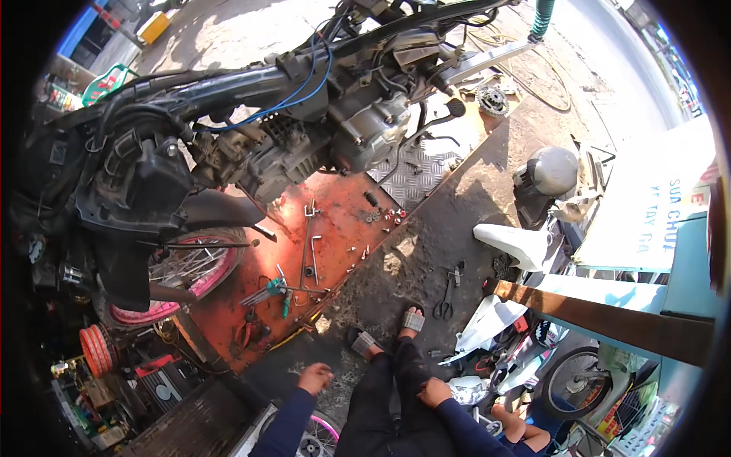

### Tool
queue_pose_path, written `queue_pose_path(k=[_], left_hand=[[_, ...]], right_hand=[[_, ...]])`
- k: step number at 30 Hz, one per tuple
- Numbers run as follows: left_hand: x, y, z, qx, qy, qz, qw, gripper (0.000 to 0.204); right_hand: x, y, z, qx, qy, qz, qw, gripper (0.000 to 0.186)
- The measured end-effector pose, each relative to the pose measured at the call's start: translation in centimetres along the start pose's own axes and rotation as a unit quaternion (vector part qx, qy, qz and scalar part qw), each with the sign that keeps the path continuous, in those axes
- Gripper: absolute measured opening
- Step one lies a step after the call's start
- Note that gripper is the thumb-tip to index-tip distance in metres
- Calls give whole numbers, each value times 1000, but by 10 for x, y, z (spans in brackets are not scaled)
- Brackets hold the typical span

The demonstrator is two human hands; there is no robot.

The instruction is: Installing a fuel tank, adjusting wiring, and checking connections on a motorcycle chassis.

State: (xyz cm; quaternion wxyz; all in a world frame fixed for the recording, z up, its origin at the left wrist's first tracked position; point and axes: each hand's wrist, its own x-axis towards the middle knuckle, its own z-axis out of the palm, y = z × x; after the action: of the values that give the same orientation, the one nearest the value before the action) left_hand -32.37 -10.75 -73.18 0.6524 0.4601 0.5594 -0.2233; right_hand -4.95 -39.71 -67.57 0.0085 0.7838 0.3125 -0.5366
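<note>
1. From where I'm standing, the stripped motorbike [304, 156] stretches across the far left, above the red platform [282, 255]. I can't see what bears its weight, so a hard shove might rock it.
2. The person's left hand [314, 378] hangs with loosely curled fingers near the platform, nothing visible in it. The right hand [435, 391] rests at the right thigh, its fingers turned away; I can't tell whether it grips anything.
3. Small bolts [365, 252] and a spring [371, 198] lie loose toward the platform's right edge. A careless foot could scatter them over the dark floor [381, 286], where they'd be hard to find.
4. Green-handled screwdrivers [276, 286] sit on the platform's near part; stepping there without looking could turn an ankle.
5. The sandals [412, 320] leave the toes bare, so a dropped tool would hurt. A scissor-like tool [444, 306], just right of them, could be kicked.
6. The blue wire [329, 68] loops loosely over the frame; a passing sleeve might snag it.
</note>
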Motion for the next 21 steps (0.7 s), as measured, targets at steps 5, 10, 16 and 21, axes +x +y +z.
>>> queue_pose_path(k=[5,10,16,21], left_hand=[[-56,-6,104,440,-120,59,888,34],[-106,101,94,449,-116,129,876,19],[-157,429,70,250,145,514,808,20],[-163,672,-9,275,588,637,415,38]], right_hand=[[-11,-13,7,-28,58,-49,997,31],[-53,-27,-41,96,-29,-20,995,42],[-72,17,-37,50,24,-80,995,30],[-84,4,-63,116,46,-29,992,28]])
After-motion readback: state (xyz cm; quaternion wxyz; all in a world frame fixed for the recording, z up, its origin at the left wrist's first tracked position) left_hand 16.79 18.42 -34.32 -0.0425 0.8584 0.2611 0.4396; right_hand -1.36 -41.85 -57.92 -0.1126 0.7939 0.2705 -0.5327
